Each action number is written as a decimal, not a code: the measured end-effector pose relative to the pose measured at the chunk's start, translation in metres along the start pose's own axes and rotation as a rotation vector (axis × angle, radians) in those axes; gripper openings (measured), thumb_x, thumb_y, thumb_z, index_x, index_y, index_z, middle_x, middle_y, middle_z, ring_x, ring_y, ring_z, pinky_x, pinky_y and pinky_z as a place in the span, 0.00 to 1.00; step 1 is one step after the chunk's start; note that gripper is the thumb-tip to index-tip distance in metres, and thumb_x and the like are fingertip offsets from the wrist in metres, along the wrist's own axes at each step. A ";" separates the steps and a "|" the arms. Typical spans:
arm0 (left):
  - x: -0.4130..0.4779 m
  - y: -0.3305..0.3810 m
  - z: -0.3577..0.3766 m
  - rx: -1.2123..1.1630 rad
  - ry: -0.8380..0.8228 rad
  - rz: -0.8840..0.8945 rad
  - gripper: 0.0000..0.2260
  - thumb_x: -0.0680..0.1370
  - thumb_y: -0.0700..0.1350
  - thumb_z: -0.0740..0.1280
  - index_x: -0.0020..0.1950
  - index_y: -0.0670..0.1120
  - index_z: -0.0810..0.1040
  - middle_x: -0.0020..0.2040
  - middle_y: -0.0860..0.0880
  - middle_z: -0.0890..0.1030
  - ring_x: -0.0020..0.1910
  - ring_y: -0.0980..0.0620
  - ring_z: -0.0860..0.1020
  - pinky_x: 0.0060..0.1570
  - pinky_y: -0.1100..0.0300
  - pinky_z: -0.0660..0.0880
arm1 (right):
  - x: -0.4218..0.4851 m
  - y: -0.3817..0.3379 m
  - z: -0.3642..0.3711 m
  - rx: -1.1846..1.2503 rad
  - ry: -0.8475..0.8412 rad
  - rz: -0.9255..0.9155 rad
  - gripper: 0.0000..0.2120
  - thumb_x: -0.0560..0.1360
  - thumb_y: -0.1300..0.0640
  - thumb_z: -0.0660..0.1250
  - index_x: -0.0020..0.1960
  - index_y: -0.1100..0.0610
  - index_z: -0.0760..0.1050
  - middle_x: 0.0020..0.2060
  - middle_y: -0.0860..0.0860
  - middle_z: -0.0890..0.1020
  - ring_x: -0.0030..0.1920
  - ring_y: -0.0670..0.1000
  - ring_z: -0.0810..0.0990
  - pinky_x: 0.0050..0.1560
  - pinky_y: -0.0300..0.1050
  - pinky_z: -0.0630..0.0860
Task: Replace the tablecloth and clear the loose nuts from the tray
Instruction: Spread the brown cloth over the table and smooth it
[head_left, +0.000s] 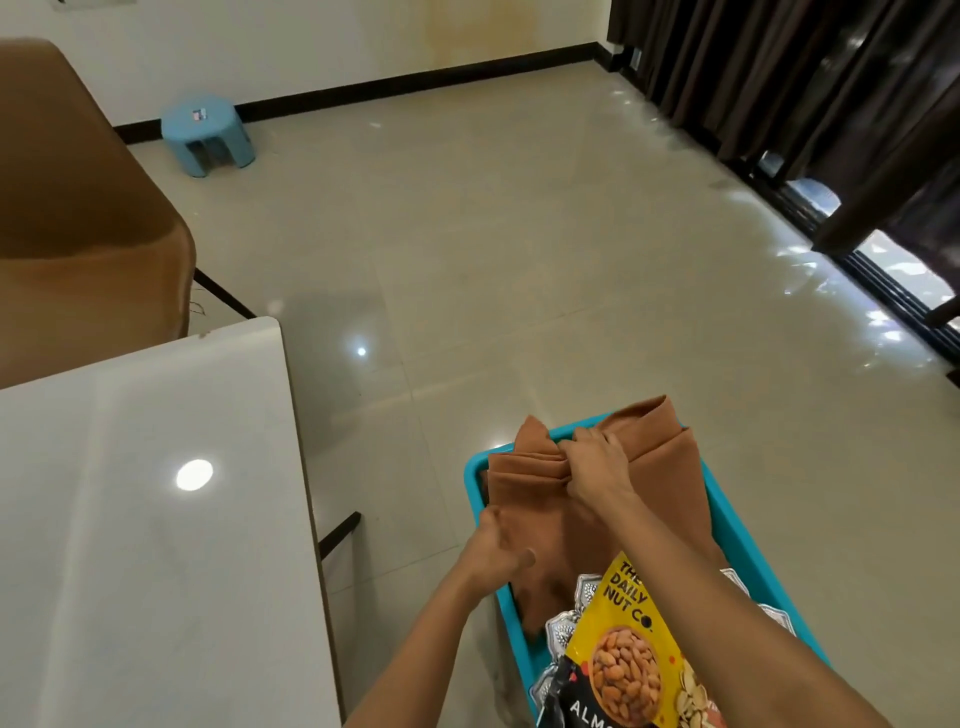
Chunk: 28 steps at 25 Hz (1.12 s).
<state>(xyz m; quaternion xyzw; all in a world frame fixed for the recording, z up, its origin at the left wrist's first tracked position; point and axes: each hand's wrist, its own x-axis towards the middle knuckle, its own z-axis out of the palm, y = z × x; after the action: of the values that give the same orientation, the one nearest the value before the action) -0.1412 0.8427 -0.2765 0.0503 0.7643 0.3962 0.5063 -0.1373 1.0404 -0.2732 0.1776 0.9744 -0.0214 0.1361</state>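
view: head-worn, single | facing: forward and down | near: brown cloth (545, 499) in teal bin (475, 499), close below | far: tiled floor (519, 234)

Bright, even indoor light. A ceiling lamp mirrors as a round white spot on the glossy table (156, 571) and a smaller one on the floor tiles (519, 260). Daylight below the dark curtains (779, 78) streaks the floor with glare. The wide lens bows the edges, and detail is slightly soft

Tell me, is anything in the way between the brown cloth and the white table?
Nothing visible is. The right hand grips the brown cloth in the blue bin, and only floor lies between it and the white table. The almond packet sits at the cloth's near end and may overlap it.
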 end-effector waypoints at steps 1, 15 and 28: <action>-0.005 0.005 0.000 -0.008 -0.018 0.013 0.43 0.67 0.47 0.73 0.74 0.50 0.50 0.66 0.52 0.67 0.64 0.48 0.72 0.61 0.52 0.74 | -0.006 0.001 -0.005 -0.007 0.013 0.017 0.20 0.70 0.58 0.67 0.61 0.49 0.74 0.58 0.51 0.74 0.62 0.53 0.70 0.63 0.45 0.62; -0.139 0.101 -0.036 -0.054 0.230 0.449 0.35 0.65 0.43 0.77 0.67 0.51 0.63 0.62 0.54 0.69 0.56 0.53 0.72 0.48 0.62 0.77 | -0.123 -0.023 -0.247 0.004 0.621 -0.041 0.13 0.67 0.62 0.67 0.50 0.48 0.79 0.43 0.51 0.75 0.49 0.55 0.75 0.55 0.48 0.61; -0.429 -0.024 -0.205 -0.335 0.643 0.765 0.34 0.70 0.48 0.75 0.67 0.56 0.58 0.60 0.58 0.70 0.53 0.58 0.75 0.41 0.70 0.75 | -0.277 -0.339 -0.425 0.002 0.918 -0.703 0.10 0.76 0.58 0.61 0.51 0.49 0.79 0.50 0.49 0.79 0.55 0.53 0.76 0.75 0.57 0.49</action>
<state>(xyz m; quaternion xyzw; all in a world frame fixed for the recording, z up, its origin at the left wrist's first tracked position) -0.0935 0.5081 0.0579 0.1200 0.7343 0.6648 0.0667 -0.1167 0.6673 0.2092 -0.1656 0.9341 0.0132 -0.3160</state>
